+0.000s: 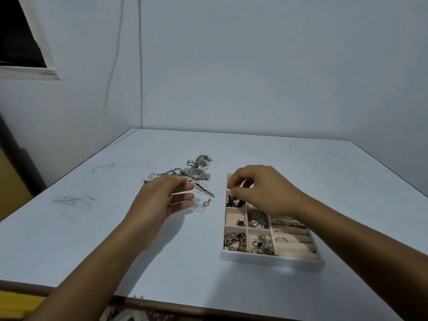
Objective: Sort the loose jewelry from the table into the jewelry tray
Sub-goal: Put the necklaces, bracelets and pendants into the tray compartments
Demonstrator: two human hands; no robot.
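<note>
a thin cable (140, 66) hangs down the pale wall (254, 66) beside a dark window (18, 33).

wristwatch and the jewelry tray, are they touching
Apart. The head view shows bare table between the wristwatch in the loose pile and the jewelry tray.

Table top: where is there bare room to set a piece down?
Bare: the near table between the forearms, and the far strip beyond the jewelry tray. Crowded: the loose jewelry pile by the left hand; the right hand covers the tray's far end.
</note>
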